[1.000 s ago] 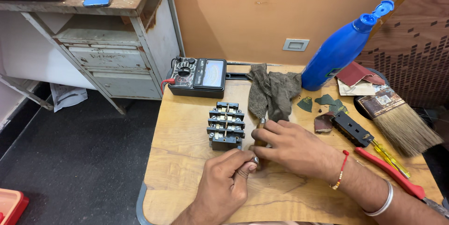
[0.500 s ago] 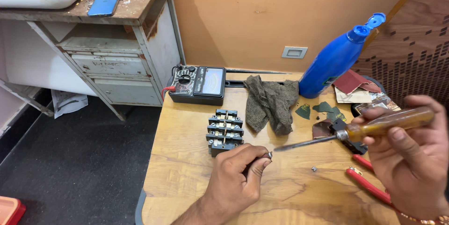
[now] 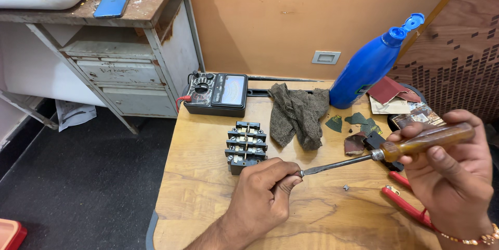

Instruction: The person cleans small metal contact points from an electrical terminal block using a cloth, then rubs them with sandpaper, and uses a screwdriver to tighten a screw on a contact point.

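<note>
My right hand grips the amber handle of a screwdriver, raised above the wooden table. Its metal shaft runs left and down to the tip, which meets the pinched fingers of my left hand. Those fingers seem closed on something tiny at the tip; I cannot make it out. Just beyond my left hand sits a black terminal block with rows of screws. A small loose metal piece lies on the table under the shaft.
A black analog meter stands at the table's far edge, beside a crumpled grey cloth and a leaning blue bottle. Sandpaper scraps and red-handled pliers lie to the right. A worn cabinet with a blue phone stands left.
My right hand left the table by the terminal block and rose to the right with the screwdriver. My left hand stayed pinched near the block, now at the screwdriver tip.
</note>
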